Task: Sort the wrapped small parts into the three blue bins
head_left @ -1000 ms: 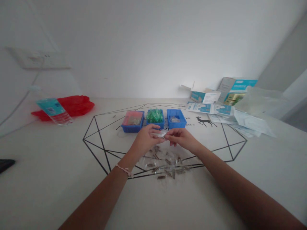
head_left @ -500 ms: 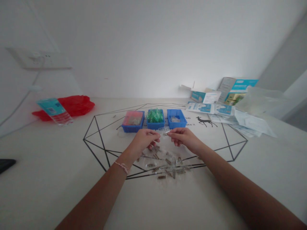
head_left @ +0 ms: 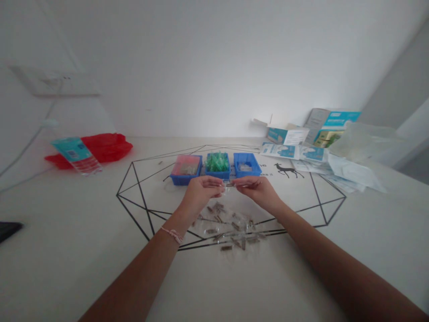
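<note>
Between my two hands is a small clear plastic bag (head_left: 227, 185), with a dark sliver at its top edge. My left hand (head_left: 205, 188) pinches its left side between thumb and fingers. At the other side, my right hand (head_left: 255, 187) has its fingertips closed on the bag. Below the hands lies a loose pile of small clear bags (head_left: 235, 226), several with short brown-grey metallic pieces in them. Just beyond my fingers stands a blue bin of green plastic pieces (head_left: 217, 164).
Left of the green pieces is a blue bin (head_left: 186, 170) with a pink part and small items; on the right, another blue bin (head_left: 247, 166) holds clear pieces. Packets and boxes (head_left: 295, 143) lie at back right, a red bag (head_left: 109, 147) at back left. A dark object (head_left: 10, 230) sits far left.
My hands have drawn slightly closer together around the clear bag. The bag hangs lower and no longer sticks up above the fingers. The pile and bins have not moved.
</note>
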The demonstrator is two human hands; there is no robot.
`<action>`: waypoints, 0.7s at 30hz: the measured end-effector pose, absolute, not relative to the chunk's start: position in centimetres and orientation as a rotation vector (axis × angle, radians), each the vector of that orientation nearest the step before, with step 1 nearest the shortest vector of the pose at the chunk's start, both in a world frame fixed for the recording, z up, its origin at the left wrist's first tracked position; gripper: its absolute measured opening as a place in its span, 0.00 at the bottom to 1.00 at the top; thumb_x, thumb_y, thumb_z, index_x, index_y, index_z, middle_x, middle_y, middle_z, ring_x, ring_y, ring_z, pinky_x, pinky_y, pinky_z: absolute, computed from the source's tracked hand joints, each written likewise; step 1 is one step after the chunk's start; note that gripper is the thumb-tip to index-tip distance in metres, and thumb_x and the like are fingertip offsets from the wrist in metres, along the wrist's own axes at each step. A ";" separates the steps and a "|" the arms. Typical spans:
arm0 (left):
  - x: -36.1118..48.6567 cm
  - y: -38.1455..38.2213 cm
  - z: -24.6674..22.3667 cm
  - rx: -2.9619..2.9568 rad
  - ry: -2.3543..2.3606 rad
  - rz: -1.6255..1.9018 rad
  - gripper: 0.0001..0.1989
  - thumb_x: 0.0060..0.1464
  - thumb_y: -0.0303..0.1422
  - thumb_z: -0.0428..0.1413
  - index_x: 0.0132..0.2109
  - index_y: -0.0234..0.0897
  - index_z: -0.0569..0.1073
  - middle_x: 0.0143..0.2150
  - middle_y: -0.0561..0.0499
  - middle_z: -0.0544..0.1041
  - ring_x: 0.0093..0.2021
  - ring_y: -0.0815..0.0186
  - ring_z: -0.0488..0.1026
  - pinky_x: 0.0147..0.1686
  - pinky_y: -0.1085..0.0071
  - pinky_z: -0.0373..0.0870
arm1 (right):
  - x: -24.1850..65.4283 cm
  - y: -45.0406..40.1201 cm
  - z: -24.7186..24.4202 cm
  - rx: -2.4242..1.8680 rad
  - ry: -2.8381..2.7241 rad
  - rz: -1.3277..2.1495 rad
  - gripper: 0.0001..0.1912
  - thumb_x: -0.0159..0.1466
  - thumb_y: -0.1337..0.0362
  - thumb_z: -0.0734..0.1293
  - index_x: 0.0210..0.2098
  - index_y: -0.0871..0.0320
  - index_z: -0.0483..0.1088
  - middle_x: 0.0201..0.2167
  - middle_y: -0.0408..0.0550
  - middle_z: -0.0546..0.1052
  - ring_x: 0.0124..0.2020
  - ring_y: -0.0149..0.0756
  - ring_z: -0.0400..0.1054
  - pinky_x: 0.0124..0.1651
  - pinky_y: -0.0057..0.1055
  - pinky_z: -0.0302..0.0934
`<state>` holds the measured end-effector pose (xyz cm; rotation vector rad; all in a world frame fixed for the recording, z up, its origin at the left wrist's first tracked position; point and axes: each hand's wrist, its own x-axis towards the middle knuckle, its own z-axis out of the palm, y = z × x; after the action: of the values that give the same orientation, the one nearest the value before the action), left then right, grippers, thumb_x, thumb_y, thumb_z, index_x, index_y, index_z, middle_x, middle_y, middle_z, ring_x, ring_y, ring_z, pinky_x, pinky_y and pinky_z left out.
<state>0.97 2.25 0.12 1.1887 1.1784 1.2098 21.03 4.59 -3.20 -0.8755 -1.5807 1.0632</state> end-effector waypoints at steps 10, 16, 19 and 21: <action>1.4 1.9 1.1 1.099 1.182 1.062 0.08 0.50 0.34 0.60 0.32 0.32 0.79 0.30 0.45 0.80 0.30 0.65 0.76 0.32 0.69 0.72 | 20.8 4.4 -2.7 -1.028 -1.501 0.991 0.14 0.53 0.52 0.76 0.31 0.56 0.80 0.28 0.47 0.80 0.26 0.32 0.67 0.26 0.29 0.62; 0.6 2.3 0.3 1.681 1.547 0.929 0.04 0.45 0.30 0.61 0.31 0.34 0.79 0.26 0.49 0.77 0.26 0.65 0.72 0.27 0.71 0.64 | 21.7 5.2 -2.3 -1.135 -1.128 1.145 0.14 0.53 0.56 0.77 0.25 0.61 0.77 0.28 0.51 0.79 0.22 0.28 0.63 0.20 0.25 0.58; -0.1 2.6 -0.6 1.878 1.637 0.860 0.05 0.45 0.30 0.62 0.31 0.35 0.80 0.28 0.48 0.78 0.29 0.62 0.73 0.30 0.69 0.64 | 22.3 5.6 -1.9 -1.165 -0.922 1.229 0.10 0.56 0.60 0.77 0.26 0.61 0.77 0.33 0.54 0.81 0.22 0.27 0.65 0.19 0.23 0.60; -0.5 2.8 -1.1 1.940 1.670 0.822 0.07 0.44 0.33 0.63 0.33 0.35 0.80 0.30 0.47 0.79 0.31 0.60 0.74 0.32 0.68 0.65 | 22.6 5.7 -1.6 -1.126 -0.843 1.286 0.08 0.57 0.61 0.76 0.30 0.60 0.77 0.39 0.55 0.82 0.25 0.28 0.70 0.21 0.22 0.64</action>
<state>-0.52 2.78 -1.06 1.9396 1.6697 0.8217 22.55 5.67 -1.56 -1.1256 -0.8435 1.2862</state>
